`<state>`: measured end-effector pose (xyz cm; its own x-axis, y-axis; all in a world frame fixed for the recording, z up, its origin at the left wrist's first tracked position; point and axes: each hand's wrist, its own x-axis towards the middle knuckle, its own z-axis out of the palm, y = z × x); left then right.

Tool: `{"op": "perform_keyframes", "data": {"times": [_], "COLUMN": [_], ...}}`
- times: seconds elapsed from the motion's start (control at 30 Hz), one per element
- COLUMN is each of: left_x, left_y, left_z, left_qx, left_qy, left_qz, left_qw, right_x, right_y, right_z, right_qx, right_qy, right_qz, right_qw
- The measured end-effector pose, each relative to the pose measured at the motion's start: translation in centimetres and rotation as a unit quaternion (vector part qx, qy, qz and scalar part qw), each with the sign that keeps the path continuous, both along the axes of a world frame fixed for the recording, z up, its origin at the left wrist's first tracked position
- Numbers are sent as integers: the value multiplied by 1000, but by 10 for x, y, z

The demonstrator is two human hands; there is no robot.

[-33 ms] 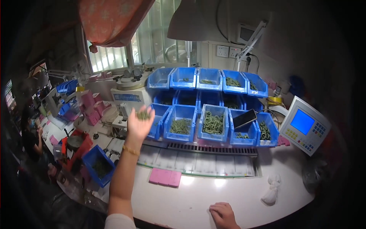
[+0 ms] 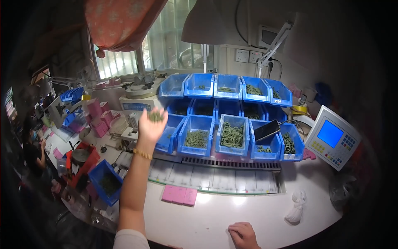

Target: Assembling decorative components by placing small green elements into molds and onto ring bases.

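Observation:
My left hand [image 2: 151, 126] is raised, palm up, at the left end of the blue bins. On its palm lies a small heap of green pieces [image 2: 156, 117], too small to make out singly. The fingers curve up around them. Just right of it is a blue bin [image 2: 170, 133] in the lower row. My right hand [image 2: 243, 235] rests on the white table [image 2: 195, 222] near the front edge. Its fingers are loosely bent with the thumb apart, and I see nothing in it. A gold bracelet [image 2: 143, 154] circles my left wrist.
Tiers of bins hold green rings [image 2: 233, 135] and other green pieces; a phone [image 2: 266, 130] lies across one. Pink blocks [image 2: 179, 195], a tied white bag [image 2: 295, 206] and a keypad device [image 2: 331, 137] are on the table. Far left, a person [image 2: 33, 149] sits.
Almost nothing differs. The view has shifted slightly, and my left hand remains raised with the green pieces on its palm. My right hand stays on the table.

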<state>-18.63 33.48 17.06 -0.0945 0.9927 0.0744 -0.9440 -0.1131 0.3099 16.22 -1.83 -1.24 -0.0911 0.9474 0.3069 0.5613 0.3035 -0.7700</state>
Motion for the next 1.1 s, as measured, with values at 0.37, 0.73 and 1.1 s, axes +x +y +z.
{"op": "perform_keyframes", "data": {"times": [0.37,0.73,1.1], "left_x": [31,46,153], "left_y": [182,-162,-275], "left_z": [64,-133,-168], "left_qx": [23,60,231], "left_qy": [295,888,919], "left_qz": [68,52,66], "left_qw": [953,453,314], "right_x": [0,4,7], "right_y": [9,20,4], "right_z": [0,-4,-7], "right_qx": [-9,35,61], "right_qy": [41,6,41], "right_qz": [-5,19,-18], "right_qw": [999,999,997]}}
